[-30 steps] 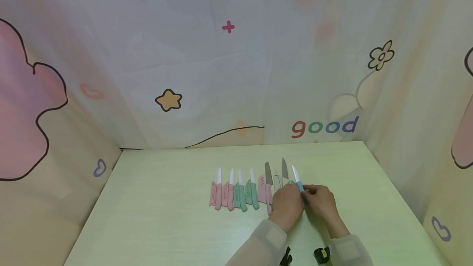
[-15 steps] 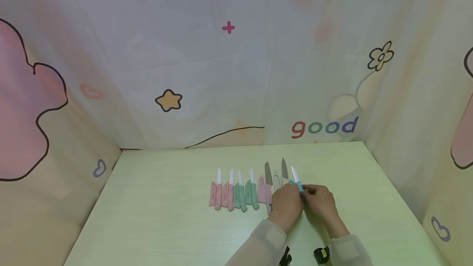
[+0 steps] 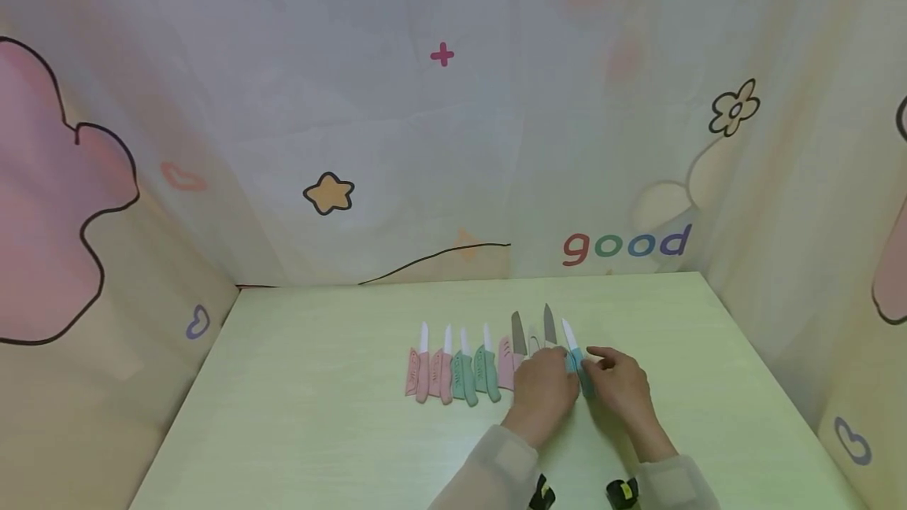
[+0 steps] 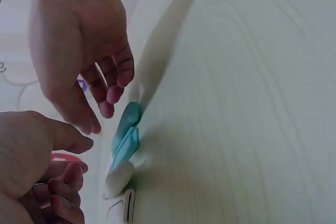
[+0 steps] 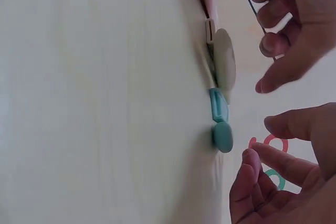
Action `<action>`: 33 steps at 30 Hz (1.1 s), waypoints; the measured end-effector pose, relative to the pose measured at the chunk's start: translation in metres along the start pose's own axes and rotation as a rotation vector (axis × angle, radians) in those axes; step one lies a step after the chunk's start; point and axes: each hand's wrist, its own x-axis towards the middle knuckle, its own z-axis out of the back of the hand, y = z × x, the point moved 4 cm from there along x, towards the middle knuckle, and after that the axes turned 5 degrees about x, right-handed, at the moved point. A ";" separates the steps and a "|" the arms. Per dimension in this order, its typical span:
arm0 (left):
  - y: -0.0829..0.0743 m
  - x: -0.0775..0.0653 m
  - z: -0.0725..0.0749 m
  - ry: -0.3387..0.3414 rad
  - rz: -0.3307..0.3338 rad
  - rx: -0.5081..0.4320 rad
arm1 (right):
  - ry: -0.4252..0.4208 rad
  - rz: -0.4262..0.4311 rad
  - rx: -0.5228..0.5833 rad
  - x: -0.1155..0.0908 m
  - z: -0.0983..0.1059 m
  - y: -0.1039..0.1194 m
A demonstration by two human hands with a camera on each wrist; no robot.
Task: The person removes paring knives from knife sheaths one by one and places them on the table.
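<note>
A blue-handled knife point(image 3: 580, 357) with a white blade lies at the right end of a row of knives, its blue sheath point(image 5: 219, 105) beside it. My right hand point(image 3: 625, 389) hovers just right of that handle, fingers loosely bent, nothing in them. To the left, my left hand point(image 3: 542, 392) hangs over the cream-handled knife point(image 5: 226, 59) and hides most of its handle in the head view. Both wrist views show gaps between the hands and the knives. A cream sheath point(image 4: 128, 206) lies beside the cream knife.
Leftward in the row lie a larger pink knife point(image 3: 519, 333) with its pink sheath point(image 3: 505, 364), two small green knives point(image 3: 490, 375) and two small pink knives point(image 3: 423, 378), each beside a sheath. The pale table point(image 3: 298, 415) ends at a printed curtain point(image 3: 397, 140).
My right hand has released the blue knife and drawn slightly right. The left hand has lifted and shifted a little left, uncovering more of the blue sheath.
</note>
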 end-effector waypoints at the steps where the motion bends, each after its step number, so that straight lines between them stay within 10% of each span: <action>1: 0.004 -0.001 0.002 -0.011 0.002 -0.015 | -0.012 0.006 0.009 0.000 0.001 0.001; 10: 0.051 -0.003 0.025 -0.150 0.027 -0.071 | -0.142 0.148 0.015 0.002 0.001 0.015; 24: 0.126 -0.005 0.051 -0.270 -0.023 0.090 | -0.142 0.323 -0.099 0.010 -0.025 0.033; 33: 0.173 -0.008 0.056 -0.161 0.057 0.170 | -0.045 0.319 -0.281 0.016 -0.050 0.035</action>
